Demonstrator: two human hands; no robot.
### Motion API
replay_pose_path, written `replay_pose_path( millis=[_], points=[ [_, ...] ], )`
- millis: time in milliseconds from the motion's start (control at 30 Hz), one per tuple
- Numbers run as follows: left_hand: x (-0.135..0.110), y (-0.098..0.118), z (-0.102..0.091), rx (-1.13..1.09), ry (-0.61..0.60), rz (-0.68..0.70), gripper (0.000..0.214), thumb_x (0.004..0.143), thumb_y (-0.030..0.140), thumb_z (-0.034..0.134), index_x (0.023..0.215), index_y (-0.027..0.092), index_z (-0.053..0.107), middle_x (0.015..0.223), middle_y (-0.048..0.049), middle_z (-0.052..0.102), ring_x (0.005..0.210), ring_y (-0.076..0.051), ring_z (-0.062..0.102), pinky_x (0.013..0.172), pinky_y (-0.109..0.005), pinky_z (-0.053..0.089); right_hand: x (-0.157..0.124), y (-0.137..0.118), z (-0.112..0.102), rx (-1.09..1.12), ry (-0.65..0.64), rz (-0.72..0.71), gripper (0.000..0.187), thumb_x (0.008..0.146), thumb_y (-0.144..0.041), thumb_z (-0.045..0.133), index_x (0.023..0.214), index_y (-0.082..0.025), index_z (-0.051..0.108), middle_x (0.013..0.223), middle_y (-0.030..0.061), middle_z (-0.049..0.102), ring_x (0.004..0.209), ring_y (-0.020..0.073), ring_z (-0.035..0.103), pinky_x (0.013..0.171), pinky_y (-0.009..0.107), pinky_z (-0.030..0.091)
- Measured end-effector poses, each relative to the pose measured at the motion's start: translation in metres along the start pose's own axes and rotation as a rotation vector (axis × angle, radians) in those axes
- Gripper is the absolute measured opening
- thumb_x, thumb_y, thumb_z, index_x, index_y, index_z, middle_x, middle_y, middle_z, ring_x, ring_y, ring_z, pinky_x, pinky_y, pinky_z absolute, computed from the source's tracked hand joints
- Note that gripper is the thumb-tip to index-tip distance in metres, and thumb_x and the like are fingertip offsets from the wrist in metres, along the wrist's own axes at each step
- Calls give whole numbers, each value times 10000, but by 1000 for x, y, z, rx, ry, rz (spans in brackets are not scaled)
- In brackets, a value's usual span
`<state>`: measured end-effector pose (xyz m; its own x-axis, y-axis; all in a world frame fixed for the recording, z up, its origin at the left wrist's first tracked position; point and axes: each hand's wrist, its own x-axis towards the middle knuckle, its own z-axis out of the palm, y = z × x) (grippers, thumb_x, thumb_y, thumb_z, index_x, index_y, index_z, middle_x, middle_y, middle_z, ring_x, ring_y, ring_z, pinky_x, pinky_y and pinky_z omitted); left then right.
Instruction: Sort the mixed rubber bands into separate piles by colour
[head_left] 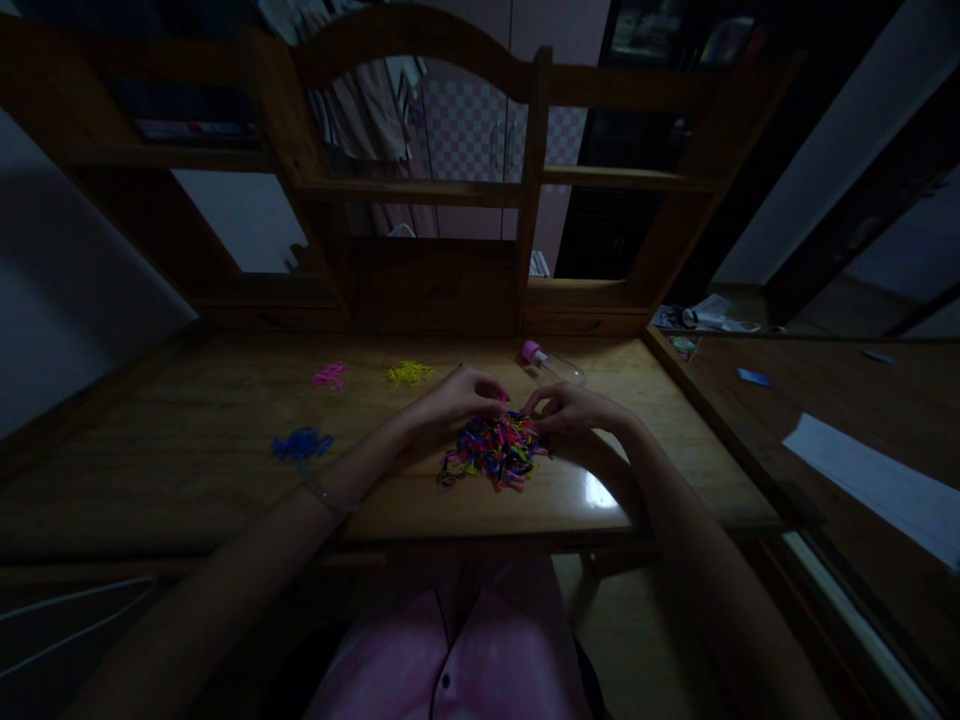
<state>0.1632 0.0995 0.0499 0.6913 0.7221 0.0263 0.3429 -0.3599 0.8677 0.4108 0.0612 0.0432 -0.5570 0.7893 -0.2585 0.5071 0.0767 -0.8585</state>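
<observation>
Hands, left [459, 396] and right [571, 408], curled with fingertips pinching into mixed bands [495, 452] on desk [225, 480]. Sorted piles nearby: pink [331, 376], yellow [409, 373], blue [302, 445].

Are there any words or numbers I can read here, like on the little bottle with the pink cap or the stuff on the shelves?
None can be read.
Little bottle behind the right hand: no label visible.
Books on the top shelf: too dark and blurred.
Papers at the desk's right: too small to read.
Mixed pile of bands under both hands, left hand: no writing.
</observation>
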Motion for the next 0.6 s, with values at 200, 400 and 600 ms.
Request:
replay_pose_path(
  millis=[200, 400, 600],
  points=[
    [0, 2, -2, -36, 21, -6, 271, 711, 232, 737, 945, 107, 683, 815, -70, 712, 726, -156, 655, 657, -257, 503, 1, -2, 0, 10, 4, 7, 426, 710, -431, 767, 1009, -152, 649, 574, -57, 531, 415, 44, 398, 368, 159, 252],
    [-5, 15, -5, 95, -93, 134, 177, 783, 251, 686, 909, 129, 704, 821, -52, 713, 726, -137, 641, 651, -225, 477, 0, -4, 1, 90, 154, -47, 334, 807, -436, 666, 955, -138, 640, 546, -50, 499, 397, 43, 372, 353, 158, 232],
    [-10, 38, 4, 384, -218, 309, 146, 815, 177, 644, 930, 168, 733, 863, -38, 715, 784, -141, 636, 703, -222, 434, 1, -3, 0, 132, 262, -56, 323, 798, -436, 664, 915, -136, 635, 555, -56, 462, 410, 46, 374, 364, 164, 236]
  ],
)
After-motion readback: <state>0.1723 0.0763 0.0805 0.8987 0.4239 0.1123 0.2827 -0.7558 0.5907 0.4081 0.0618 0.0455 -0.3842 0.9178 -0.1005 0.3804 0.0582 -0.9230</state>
